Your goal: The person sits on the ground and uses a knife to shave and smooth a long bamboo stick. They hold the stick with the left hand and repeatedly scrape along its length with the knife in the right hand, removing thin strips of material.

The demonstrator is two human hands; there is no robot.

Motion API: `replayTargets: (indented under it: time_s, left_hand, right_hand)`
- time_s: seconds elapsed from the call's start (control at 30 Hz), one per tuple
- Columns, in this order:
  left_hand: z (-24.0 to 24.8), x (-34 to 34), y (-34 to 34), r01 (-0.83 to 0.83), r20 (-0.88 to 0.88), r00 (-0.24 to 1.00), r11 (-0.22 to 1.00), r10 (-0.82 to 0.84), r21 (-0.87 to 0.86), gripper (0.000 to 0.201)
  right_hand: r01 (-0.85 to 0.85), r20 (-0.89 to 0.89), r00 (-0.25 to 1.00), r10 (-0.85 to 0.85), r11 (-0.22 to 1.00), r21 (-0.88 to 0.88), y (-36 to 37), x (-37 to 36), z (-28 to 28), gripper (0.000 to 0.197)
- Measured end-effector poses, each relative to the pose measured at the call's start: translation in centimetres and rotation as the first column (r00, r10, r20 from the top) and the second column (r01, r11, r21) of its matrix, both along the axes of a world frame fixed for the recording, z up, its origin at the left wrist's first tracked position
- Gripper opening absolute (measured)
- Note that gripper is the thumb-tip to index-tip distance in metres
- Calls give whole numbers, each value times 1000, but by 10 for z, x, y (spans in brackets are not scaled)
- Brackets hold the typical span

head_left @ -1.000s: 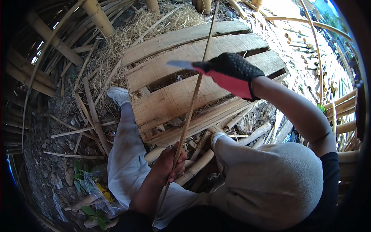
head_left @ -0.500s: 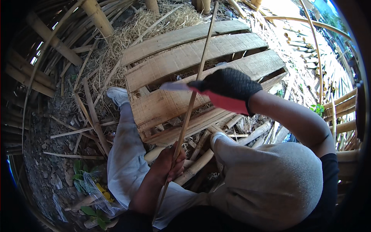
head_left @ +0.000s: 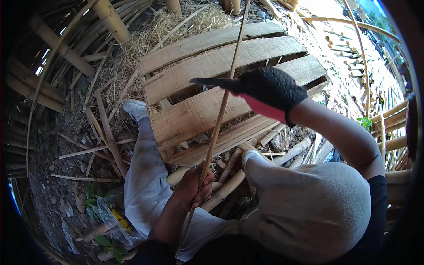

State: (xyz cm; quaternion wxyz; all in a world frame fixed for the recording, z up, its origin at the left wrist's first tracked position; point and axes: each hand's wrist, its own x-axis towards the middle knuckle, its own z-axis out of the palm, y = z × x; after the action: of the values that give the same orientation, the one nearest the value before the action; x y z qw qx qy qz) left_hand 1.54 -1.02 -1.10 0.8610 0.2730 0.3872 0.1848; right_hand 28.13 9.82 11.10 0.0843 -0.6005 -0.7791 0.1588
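My bare left hand (head_left: 195,187) is closed around the lower part of a long, thin bamboo strip (head_left: 223,99), which slants up and away over the wooden pallet. In a black and red glove, my right hand (head_left: 271,92) grips a knife (head_left: 214,82) whose dark blade points left. The blade crosses the strip near its middle; whether its edge touches cannot be told. The knife's handle is hidden in the glove. Below both hands' work lies the slatted wooden pallet (head_left: 176,121), between my outstretched legs.
Straw (head_left: 194,22) is heaped behind the pallet. Bamboo poles (head_left: 225,192) lie beneath and before it. Loose sticks (head_left: 106,128), a clear plastic bag (head_left: 115,225) and green leaves cover the ground at left. Cut bamboo pieces (head_left: 346,55) lie in the sun at far right.
My right hand has moved slightly right and up with the knife, whose blade was blurred and now shows sharply. The left hand keeps its hold on the strip, nearly unmoved.
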Motion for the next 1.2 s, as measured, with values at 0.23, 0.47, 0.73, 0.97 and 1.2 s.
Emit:
replayTargets:
  time_s: [0.23,0.47,0.73,0.97,1.2]
  left_hand:
    - [5,7,-6,13,-119,993,997,-3,81,61]
    - [7,10,-6,23,-200,980,991,3,129,62]
    - [3,6,-6,12,-168,986,994,7,113,62]
    - [1,11,-4,2,-133,991,996,9,86,61]
    - [6,10,-2,-20,-114,993,999,25,47,59]
  right_hand:
    - [-108,-73,990,119,985,138,-1,19,-17,22]
    - [23,-109,994,-22,1000,3,-13,5,-19,54]
    - [-135,-34,990,134,990,-27,-18,-6,-15,38]
    - [-163,-32,986,165,985,58,-37,-8,-22,31]
    - [-195,-12,980,197,959,-207,-39,-14,-17,43]
